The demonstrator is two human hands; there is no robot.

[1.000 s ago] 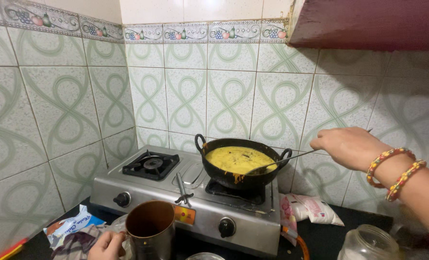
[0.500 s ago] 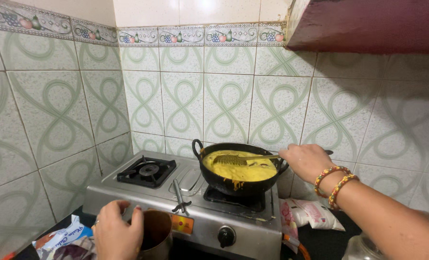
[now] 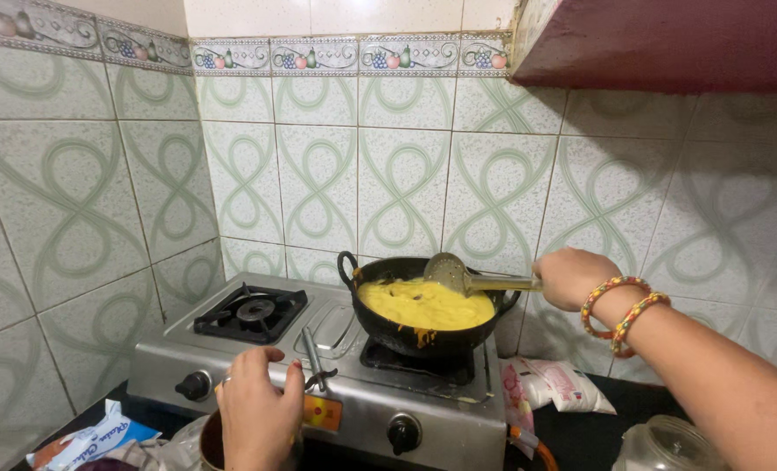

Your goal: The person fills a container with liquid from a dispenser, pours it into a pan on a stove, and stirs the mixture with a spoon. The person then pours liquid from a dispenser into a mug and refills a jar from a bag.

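Left hand: the left hand (image 3: 257,410) is curling over the rim of a brown metal cup (image 3: 212,443) at the bottom edge of the view, fingers closed down around it, back of the hand facing the camera.
Right hand: the right hand (image 3: 571,277) is gripping the handle of a perforated metal skimmer (image 3: 451,272), fingers wrapped shut around it; beaded bangles (image 3: 619,310) are sitting on the wrist.
Far-left items: a blue and white packet (image 3: 92,440) is lying on the dark counter (image 3: 598,432), just beside the cup.
Stove: a steel two-burner gas stove (image 3: 379,397) is standing against the tiled wall (image 3: 318,174); its left burner (image 3: 253,311) is sitting bare, and a lighter (image 3: 311,358) is resting on the top between the burners.
Pan: a black two-handled pan (image 3: 427,336) is sitting on the right burner, holding thick yellow batter (image 3: 423,303).
Skimmer position: its round bowl is tilting above the far rim of the pan, over the batter.
Right-side items: a white and pink pouch (image 3: 558,384) is lying on the counter just right of the stove; a clear glass jar (image 3: 667,445) is standing near the bottom edge under the right forearm.
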